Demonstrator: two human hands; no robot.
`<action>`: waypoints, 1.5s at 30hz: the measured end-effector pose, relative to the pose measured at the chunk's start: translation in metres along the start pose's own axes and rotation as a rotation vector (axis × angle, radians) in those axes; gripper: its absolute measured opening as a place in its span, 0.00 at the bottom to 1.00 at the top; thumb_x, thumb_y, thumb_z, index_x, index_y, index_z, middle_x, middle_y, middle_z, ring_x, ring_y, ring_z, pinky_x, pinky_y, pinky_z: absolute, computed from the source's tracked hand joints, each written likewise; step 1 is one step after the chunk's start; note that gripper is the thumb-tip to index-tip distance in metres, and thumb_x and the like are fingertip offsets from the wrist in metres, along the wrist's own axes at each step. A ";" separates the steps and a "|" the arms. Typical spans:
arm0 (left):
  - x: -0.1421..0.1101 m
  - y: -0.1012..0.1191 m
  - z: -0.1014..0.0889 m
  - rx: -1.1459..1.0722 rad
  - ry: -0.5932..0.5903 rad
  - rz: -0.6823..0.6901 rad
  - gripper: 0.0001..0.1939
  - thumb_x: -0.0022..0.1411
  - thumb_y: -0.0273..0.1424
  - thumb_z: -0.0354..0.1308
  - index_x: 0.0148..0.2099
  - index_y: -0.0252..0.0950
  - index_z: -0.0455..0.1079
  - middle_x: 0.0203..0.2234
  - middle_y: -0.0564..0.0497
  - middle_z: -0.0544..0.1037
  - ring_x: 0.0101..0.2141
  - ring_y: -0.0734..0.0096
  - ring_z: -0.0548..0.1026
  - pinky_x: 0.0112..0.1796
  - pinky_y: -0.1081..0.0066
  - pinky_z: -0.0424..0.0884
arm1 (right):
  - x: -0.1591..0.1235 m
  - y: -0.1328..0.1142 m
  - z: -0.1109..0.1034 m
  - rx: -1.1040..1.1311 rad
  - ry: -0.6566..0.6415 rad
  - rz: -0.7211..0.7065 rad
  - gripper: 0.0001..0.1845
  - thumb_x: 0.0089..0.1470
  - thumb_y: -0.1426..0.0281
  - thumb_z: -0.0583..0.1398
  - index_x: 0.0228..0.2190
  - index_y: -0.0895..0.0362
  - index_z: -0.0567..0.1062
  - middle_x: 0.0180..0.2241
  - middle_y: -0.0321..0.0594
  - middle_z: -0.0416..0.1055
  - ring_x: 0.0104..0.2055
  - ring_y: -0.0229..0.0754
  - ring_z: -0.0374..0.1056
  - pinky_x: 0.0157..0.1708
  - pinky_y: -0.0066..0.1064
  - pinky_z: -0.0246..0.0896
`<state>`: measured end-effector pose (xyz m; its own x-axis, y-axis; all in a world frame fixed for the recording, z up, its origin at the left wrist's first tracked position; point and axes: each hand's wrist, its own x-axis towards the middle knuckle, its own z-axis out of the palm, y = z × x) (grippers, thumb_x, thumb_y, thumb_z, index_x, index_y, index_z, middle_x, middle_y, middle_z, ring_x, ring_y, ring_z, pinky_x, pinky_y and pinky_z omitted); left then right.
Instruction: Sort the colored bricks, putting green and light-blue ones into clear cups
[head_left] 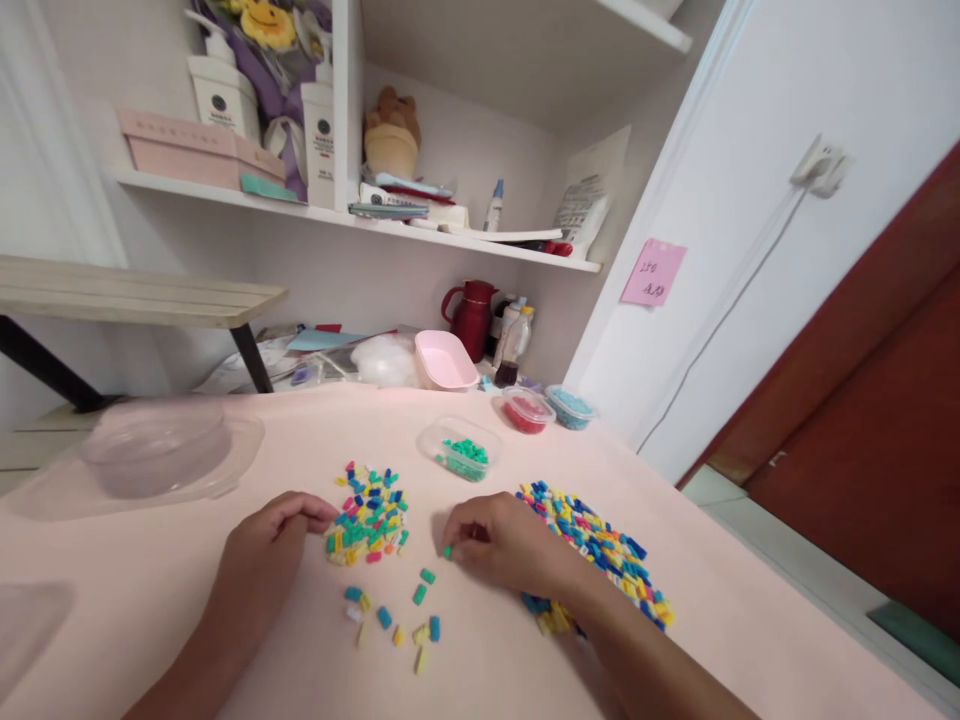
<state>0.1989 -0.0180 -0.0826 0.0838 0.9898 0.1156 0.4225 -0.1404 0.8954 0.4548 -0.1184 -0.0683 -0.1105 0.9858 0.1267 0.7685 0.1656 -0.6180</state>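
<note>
While the left hand (271, 537), fingertips together, rests beside a multicoloured brick pile (373, 510), the right hand (496, 540) pinches a green brick (448, 551) near that pile; picking out seems underway, next needing a steady grip.

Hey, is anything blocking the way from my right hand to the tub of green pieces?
Nothing visible blocks it: only pink tabletop separates the right hand, pinching a green piece, from the clear tub. The smaller mixed pile lies off left.
</note>
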 end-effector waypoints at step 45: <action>-0.004 -0.003 0.004 -0.024 -0.019 -0.010 0.13 0.49 0.33 0.48 0.27 0.41 0.75 0.26 0.52 0.81 0.33 0.63 0.78 0.40 0.67 0.71 | -0.008 -0.017 0.022 0.129 -0.083 -0.116 0.08 0.46 0.80 0.61 0.27 0.56 0.72 0.26 0.28 0.70 0.27 0.31 0.61 0.27 0.21 0.53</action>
<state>0.2005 -0.0212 -0.0872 0.0968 0.9903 0.0992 0.4019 -0.1301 0.9064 0.4289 -0.1289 -0.0762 -0.2492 0.9580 0.1418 0.6607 0.2752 -0.6983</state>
